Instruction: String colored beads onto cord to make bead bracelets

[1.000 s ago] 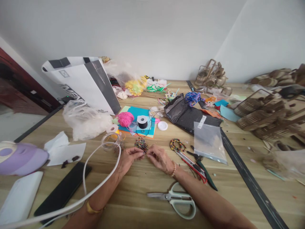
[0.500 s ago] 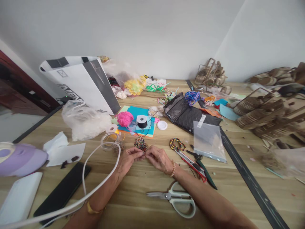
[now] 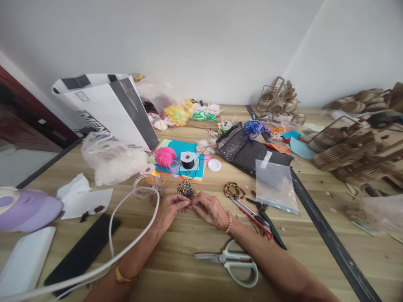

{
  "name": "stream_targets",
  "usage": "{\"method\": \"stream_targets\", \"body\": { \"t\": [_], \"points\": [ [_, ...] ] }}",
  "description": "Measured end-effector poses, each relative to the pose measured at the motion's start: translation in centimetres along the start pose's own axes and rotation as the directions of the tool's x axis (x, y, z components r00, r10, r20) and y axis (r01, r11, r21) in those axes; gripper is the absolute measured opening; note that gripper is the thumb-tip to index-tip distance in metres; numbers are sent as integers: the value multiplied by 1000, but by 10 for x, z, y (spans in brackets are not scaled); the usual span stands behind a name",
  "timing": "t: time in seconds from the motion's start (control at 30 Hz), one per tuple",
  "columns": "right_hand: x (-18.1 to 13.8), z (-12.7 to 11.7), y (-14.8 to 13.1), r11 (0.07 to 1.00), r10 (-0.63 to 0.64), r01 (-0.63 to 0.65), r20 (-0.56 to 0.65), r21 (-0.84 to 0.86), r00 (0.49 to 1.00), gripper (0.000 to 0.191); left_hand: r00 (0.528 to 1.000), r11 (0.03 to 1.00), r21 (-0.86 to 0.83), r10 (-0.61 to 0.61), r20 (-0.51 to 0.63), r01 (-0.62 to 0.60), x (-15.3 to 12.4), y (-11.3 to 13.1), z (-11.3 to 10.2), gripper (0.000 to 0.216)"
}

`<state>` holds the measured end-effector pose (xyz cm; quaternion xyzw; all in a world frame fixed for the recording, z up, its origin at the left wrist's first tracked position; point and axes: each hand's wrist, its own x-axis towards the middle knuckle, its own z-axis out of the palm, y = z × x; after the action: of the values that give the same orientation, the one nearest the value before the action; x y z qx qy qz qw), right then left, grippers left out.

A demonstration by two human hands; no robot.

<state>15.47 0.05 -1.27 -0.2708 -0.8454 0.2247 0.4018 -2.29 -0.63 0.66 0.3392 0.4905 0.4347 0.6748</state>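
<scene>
My left hand [image 3: 171,208] and my right hand [image 3: 210,208] meet fingertip to fingertip over the table, both pinched. Whatever lies between the fingertips is too small to make out. Just beyond them is a heap of multicoloured beads [image 3: 185,189]. A spool of black cord [image 3: 188,161] stands behind the beads on coloured paper sheets [image 3: 170,147], its loose cord looping around it. To the right of my right hand lies a coiled bead bracelet [image 3: 234,191], touching a red utility knife [image 3: 253,216]. Scissors with pale handles [image 3: 234,262] rest nearer to me, blades pointing left.
A white cable [image 3: 138,239] arches over my left forearm. At left are a black phone-like slab [image 3: 82,253], a purple device [image 3: 34,209] and a plastic bag [image 3: 113,161]. A black bubble mailer [image 3: 245,151], a clear pouch [image 3: 277,186] and woven baskets [image 3: 340,147] lie at right.
</scene>
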Motion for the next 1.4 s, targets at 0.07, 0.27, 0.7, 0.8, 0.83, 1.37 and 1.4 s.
{"method": "stream_targets", "body": {
  "t": [0.07, 0.27, 0.7, 0.8, 0.83, 1.37, 1.4],
  "points": [
    [0, 0, 0, 1000, 0, 0, 3, -7, 1000, 10, 1000, 1000, 3, 5, -4, -5, 0, 0, 0, 21],
    [1, 0, -1, 1000, -4, 3, -3, -17, 1000, 10, 1000, 999, 34, 15, -7, -15, -2, 0, 2, 20],
    [-1, 1, 2, 1000, 2, -1, 9, -14, 1000, 10, 998, 985, 162, 51, 29, -56, -1, -5, -1, 17],
    [-1, 1, 2, 1000, 7, -7, 13, -20, 1000, 10, 996, 977, 196, 73, 49, -82, -1, -4, -2, 14],
    [-1, 1, 3, 1000, 7, -7, 11, -20, 1000, 10, 996, 976, 200, 74, 53, -83, -1, -4, -2, 14],
    [-2, 2, 4, 1000, 8, -8, 1, -24, 1000, 9, 998, 994, 102, 20, 63, -26, 0, -2, -3, 20],
    [-2, 2, 4, 1000, 8, -8, 1, -22, 1000, 9, 998, 995, 101, 15, 67, -22, 0, -2, -3, 20]
  ]
}}
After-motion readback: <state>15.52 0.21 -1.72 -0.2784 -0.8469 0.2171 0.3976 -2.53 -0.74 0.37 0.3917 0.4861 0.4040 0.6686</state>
